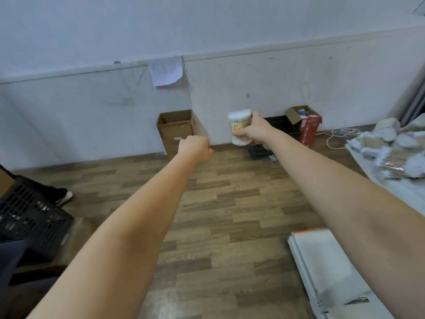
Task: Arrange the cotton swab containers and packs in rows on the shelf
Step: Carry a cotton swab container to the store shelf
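Observation:
My right hand (255,130) grips a round cotton swab container (239,125), clear with a yellow label, held upright out in front of me above the floor. My left hand (195,147) is stretched forward beside it, fingers curled into a fist with nothing in it. At the right edge a heap of cotton swab containers and packs (391,146) lies jumbled on a white surface (372,173). White shelf panels (326,263) sit at the lower right.
An open cardboard box (176,130) stands against the wall, with a red box (309,130) and a dark crate (282,125) further right. A black plastic crate (30,219) is at the left, a person's shoe (63,195) behind it. White cable (338,134) trails on the wood floor.

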Demonstrator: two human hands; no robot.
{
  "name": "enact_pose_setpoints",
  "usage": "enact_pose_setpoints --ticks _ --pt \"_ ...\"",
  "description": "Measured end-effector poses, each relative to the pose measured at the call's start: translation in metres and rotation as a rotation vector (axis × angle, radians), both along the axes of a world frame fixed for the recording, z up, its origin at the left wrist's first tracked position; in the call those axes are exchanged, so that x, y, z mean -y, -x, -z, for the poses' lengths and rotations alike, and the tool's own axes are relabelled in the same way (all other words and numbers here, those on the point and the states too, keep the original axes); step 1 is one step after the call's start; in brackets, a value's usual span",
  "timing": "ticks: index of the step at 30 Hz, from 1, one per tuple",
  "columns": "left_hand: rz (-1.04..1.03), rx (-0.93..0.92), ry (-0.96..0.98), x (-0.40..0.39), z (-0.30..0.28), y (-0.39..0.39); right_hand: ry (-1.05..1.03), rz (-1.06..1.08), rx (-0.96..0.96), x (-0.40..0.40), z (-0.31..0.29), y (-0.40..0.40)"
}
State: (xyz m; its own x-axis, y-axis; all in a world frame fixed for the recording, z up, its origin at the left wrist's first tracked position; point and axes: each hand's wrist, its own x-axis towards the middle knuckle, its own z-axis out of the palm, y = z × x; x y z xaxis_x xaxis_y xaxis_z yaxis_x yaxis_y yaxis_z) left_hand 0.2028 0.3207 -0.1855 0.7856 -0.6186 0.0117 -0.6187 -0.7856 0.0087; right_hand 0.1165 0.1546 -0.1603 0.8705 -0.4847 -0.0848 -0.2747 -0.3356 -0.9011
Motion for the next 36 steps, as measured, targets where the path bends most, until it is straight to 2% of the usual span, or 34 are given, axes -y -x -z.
enact_pose_setpoints --ticks 9,20,30,36 --pt "-0.036 -0.002 0.043 0.01 0.004 0.006 -0.192 -0.054 0.008 0.012 0.04 0.008" --pt "-0.01 0.026 0.058 0.035 0.039 0.007 -0.23 -0.11 -0.008 0.021 0.07 0.004" --pt "0.031 0.058 -0.031 0.053 0.059 -0.072 -0.295 -0.057 -0.019 0.035 0.096 -0.065" --pt "0.048 0.0 -0.053 0.069 0.068 -0.14 -0.357 -0.002 -0.03 0.052 0.096 -0.129"
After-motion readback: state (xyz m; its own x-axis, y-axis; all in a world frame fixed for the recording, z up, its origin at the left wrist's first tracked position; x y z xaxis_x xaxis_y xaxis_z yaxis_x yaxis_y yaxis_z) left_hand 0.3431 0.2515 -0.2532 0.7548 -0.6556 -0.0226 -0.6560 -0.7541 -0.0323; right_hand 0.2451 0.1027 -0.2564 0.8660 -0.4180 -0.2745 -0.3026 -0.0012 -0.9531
